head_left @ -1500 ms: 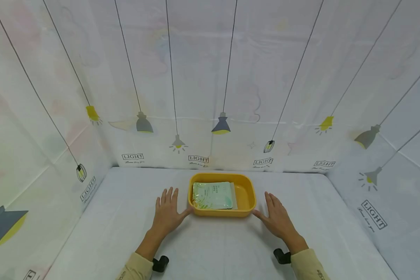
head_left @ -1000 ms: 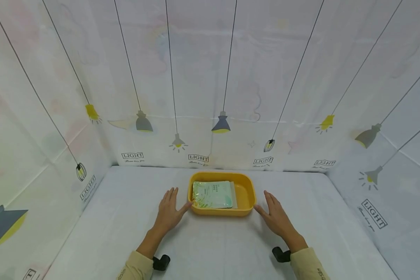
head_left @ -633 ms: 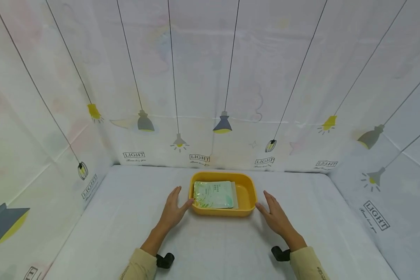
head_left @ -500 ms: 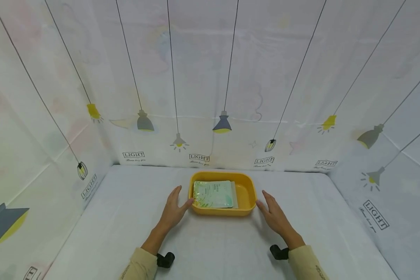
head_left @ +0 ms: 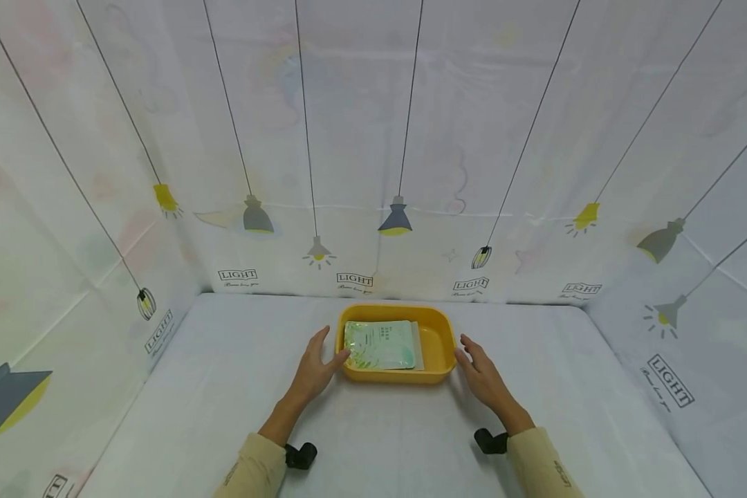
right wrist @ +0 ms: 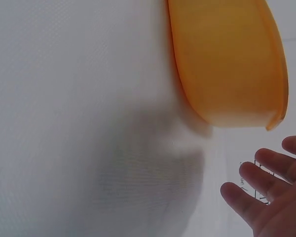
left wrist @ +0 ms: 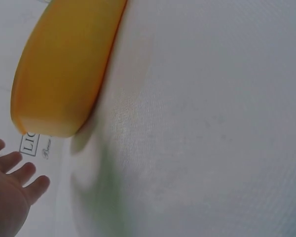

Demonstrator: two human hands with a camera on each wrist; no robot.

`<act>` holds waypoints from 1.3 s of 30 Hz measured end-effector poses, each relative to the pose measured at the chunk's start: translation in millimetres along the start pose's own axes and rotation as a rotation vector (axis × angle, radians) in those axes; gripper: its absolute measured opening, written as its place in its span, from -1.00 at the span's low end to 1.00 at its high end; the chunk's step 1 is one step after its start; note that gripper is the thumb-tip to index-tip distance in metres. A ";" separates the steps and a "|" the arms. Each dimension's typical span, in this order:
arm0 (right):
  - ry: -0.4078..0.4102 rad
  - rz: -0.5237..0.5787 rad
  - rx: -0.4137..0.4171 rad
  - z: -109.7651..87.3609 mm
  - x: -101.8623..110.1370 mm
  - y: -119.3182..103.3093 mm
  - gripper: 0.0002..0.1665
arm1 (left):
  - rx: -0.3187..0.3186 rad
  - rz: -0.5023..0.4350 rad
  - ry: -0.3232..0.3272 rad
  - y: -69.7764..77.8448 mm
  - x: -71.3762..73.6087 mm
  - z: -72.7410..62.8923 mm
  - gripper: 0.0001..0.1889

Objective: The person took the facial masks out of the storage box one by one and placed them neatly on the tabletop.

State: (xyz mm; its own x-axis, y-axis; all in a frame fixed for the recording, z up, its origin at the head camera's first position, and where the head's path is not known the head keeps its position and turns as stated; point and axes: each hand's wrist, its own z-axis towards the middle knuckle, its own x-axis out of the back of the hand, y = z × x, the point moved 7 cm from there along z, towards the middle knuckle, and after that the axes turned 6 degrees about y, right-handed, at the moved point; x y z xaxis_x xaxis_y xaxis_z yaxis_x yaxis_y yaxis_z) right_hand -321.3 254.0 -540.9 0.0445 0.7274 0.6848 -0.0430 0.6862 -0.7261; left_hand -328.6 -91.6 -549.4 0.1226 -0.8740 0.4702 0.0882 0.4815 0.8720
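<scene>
A yellow rectangular tray [head_left: 438, 346] with rounded corners sits toward the back of the white table. Inside it, toward the left, lies a flat pale green packet [head_left: 380, 344] with leaf print and small lettering. My left hand [head_left: 311, 370] is at the tray's left end, its thumb over the near left rim; whether it touches cannot be told. At the right end, my right hand [head_left: 481, 373] is held close, fingers extended. The left wrist view shows the left fingers [left wrist: 27, 173] spread and apart from the tray wall [left wrist: 64, 64]. Right fingers [right wrist: 261, 180] are likewise spread near the wall [right wrist: 227, 64].
The white tabletop [head_left: 386, 443] stretches in front of the tray and to both sides. Behind it hangs a white backdrop [head_left: 348, 138] printed with lamps and "LIGHT" labels, meeting the table's back edge. Each wrist wears a black camera mount [head_left: 301, 456].
Both hands have moved inward and slightly forward, closer to the tray's two ends. The tray and the packet have stayed in place.
</scene>
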 end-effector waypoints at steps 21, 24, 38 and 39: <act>-0.061 0.231 -0.145 10.9 -12.5 3.5 -0.04 | 0.049 -0.140 -0.025 1.2 -23.2 10.1 -0.10; -0.051 0.257 -0.162 12.7 -14.1 6.4 -0.10 | 0.045 -0.165 -0.030 -0.6 -25.8 11.0 -0.11; -0.011 0.286 -0.205 18.6 -23.4 18.0 -0.34 | 0.037 -0.174 -0.026 -5.1 -26.8 11.5 -0.17; -0.006 0.290 -0.207 18.9 -23.5 18.3 -0.35 | 0.040 -0.179 -0.028 -5.7 -27.0 11.5 -0.18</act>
State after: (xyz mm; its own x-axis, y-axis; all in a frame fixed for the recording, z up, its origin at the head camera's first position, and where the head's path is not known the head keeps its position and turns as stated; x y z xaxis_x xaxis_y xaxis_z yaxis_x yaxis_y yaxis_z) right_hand -342.0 249.5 -569.1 0.0543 0.8922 0.4484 0.1507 0.4366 -0.8869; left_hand -343.8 -71.6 -565.5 0.0814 -0.9473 0.3099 0.0663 0.3154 0.9466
